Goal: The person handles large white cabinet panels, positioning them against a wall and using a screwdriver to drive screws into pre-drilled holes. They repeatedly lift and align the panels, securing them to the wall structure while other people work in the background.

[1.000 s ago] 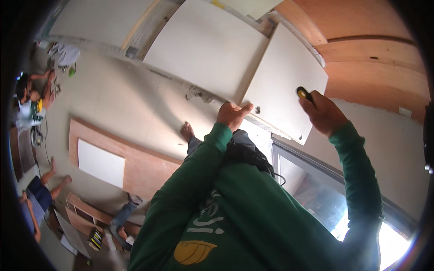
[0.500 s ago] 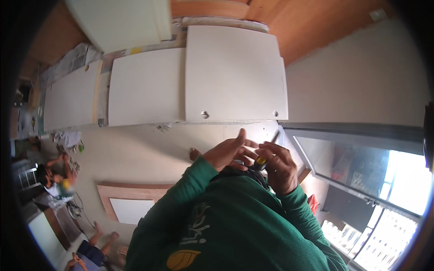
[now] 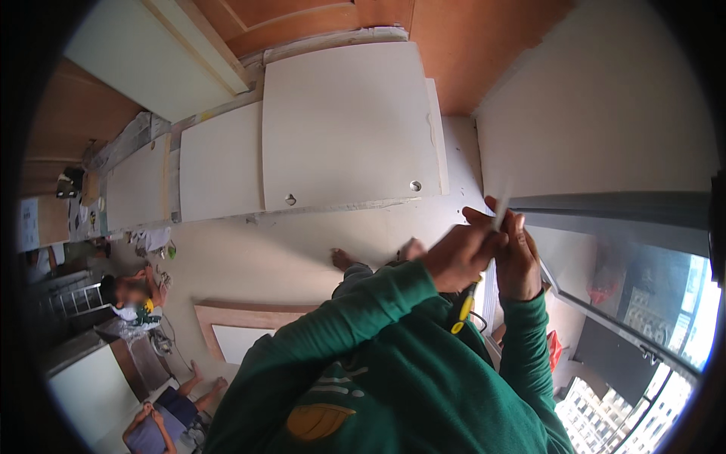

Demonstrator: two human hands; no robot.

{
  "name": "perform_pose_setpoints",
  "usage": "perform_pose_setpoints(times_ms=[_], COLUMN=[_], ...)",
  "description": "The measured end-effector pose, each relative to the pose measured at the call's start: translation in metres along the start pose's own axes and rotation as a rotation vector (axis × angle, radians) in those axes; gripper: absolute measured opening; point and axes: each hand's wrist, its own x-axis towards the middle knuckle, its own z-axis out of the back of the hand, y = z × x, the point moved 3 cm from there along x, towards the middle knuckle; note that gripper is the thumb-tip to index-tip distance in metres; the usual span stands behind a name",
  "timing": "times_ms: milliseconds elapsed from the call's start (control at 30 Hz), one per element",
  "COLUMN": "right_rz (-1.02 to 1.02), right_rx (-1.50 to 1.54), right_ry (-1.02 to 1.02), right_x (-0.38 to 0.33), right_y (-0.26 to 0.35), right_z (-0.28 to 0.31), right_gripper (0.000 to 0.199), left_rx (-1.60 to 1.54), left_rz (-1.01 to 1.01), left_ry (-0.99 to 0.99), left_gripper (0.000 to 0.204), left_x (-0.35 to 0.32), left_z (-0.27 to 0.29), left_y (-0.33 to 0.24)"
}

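Observation:
A yellow-and-black-handled screwdriver (image 3: 463,309) stands upright and slightly tilted in front of my chest. Its handle end points down toward me, and its pale shaft, smeared by motion, rises between my hands. My left hand (image 3: 458,259) has its fingers closed round the upper handle and lower shaft. Pressed against it, my right hand (image 3: 520,261) curls its fingers about the shaft near the tip; part of that grip hides behind the left hand. Ahead lies a large white panel (image 3: 344,125) with two round holes along its near edge.
More white panels (image 3: 221,159) run leftward. A grey-framed glass window (image 3: 605,280) stands close on my right. Behind my left arm lies a wood-framed panel (image 3: 253,312). Two people, one seated by a ladder (image 3: 79,295), are at the left. My bare foot (image 3: 342,259) shows on the floor.
Both hands have moved right with the screwdriver. My left hand, open before, has closed on it, and its yellow handle now shows below the hands. The view has shifted.

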Motion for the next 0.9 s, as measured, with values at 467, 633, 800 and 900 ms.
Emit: perform_pose_setpoints(times_ms=[467, 633, 800, 900], right_rz=[0.637, 0.701, 0.346, 0.162], right_rx=[-1.237, -1.486, -1.664, -1.578], right_ry=[0.386, 0.727, 0.843, 0.893], right_x=[0.124, 0.127, 0.152, 0.163], right_y=[0.014, -0.015, -0.039, -0.048], right_z=[0.039, 0.007, -0.010, -0.014], right_gripper=[0.021, 0.010, 0.017, 0.021], left_rx=[-0.721, -0.811, -0.794, -0.731], left_rz=[0.745, 0.591, 0.521, 0.467], left_ry=[-0.504, -0.741, -0.918, -0.942], left_gripper=[0.071, 0.080, 0.081, 0.078], left_x=[-0.047, -0.022, -0.014, -0.014], left_z=[0.069, 0.051, 0.051, 0.054], left_y=[0.150, 0.172, 0.179, 0.189])
